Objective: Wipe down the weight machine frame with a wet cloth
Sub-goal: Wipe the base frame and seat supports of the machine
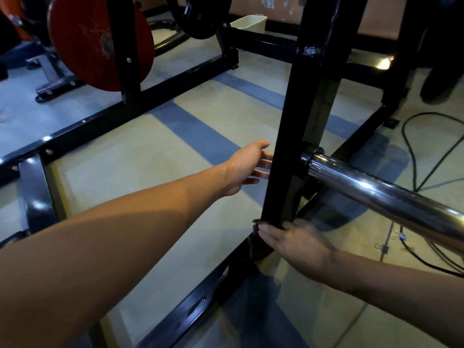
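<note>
The black weight machine frame has an upright post (288, 126) rising from a floor rail (195, 305). My right hand (296, 243) lies low on the post near its foot, fingers stretched out flat and pressing a dark reddish cloth (259, 248) against the metal; the hand hides most of the cloth and looks blurred. Higher up, my left hand (247, 168) reaches in from the left, fingers relaxed and spread at the post's left edge, their tips hidden behind it. It holds nothing.
A chrome bar sleeve (376, 194) sticks out of the post toward the right. An orange weight plate (98, 41) and a black plate (198, 16) hang on the far frame. A cream bin (251, 22) stands behind. Black cables (414, 156) trail across the floor at right.
</note>
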`<move>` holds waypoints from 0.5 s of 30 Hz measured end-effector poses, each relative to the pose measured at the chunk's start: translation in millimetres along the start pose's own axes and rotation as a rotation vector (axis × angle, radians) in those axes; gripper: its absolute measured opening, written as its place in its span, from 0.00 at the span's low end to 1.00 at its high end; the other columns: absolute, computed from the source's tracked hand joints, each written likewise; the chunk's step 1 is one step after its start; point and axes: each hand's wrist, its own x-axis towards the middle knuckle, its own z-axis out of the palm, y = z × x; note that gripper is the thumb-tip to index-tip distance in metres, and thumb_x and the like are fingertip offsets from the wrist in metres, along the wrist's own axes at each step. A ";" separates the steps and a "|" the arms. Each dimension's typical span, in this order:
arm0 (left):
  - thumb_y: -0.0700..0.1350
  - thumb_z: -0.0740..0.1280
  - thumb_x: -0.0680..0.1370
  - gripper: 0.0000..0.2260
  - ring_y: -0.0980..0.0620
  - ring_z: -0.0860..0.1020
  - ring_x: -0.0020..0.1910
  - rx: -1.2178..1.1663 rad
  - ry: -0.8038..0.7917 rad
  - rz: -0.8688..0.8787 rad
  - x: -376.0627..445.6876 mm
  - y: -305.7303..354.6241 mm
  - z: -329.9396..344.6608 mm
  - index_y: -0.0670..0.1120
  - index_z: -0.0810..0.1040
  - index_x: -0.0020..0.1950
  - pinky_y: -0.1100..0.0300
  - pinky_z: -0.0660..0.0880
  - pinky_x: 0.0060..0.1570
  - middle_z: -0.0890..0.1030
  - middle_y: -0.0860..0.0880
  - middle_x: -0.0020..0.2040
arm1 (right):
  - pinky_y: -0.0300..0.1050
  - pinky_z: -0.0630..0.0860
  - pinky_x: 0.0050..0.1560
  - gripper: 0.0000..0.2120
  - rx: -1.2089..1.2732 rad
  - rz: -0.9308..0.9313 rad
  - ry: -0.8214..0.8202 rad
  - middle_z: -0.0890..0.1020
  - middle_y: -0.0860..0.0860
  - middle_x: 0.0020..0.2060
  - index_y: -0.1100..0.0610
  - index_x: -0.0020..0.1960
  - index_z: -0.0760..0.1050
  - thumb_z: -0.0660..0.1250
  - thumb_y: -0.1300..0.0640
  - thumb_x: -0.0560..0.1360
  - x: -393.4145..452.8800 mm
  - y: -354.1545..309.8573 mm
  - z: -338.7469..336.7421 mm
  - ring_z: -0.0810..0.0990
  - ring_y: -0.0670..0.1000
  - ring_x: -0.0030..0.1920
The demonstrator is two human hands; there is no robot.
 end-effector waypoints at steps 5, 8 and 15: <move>0.56 0.54 0.86 0.20 0.49 0.81 0.47 0.002 -0.002 0.005 3.2 -2.8 -1.8 0.49 0.82 0.48 0.52 0.72 0.59 0.86 0.52 0.45 | 0.45 0.71 0.33 0.24 0.066 0.164 0.236 0.82 0.47 0.64 0.53 0.66 0.81 0.74 0.57 0.70 14.2 33.2 -38.7 0.81 0.55 0.35; 0.55 0.54 0.86 0.20 0.49 0.80 0.47 -0.007 0.000 0.023 3.9 -4.1 0.3 0.48 0.82 0.49 0.52 0.72 0.59 0.85 0.51 0.46 | 0.47 0.73 0.34 0.28 0.055 0.194 0.280 0.80 0.48 0.67 0.54 0.69 0.79 0.78 0.57 0.69 8.9 30.3 -30.5 0.81 0.55 0.36; 0.55 0.53 0.85 0.19 0.51 0.81 0.42 0.044 -0.001 0.026 1.2 1.5 2.3 0.47 0.81 0.51 0.53 0.71 0.55 0.85 0.53 0.41 | 0.46 0.72 0.44 0.34 -0.026 -0.066 0.057 0.81 0.47 0.67 0.52 0.67 0.82 0.78 0.59 0.60 -2.7 11.0 11.4 0.81 0.53 0.40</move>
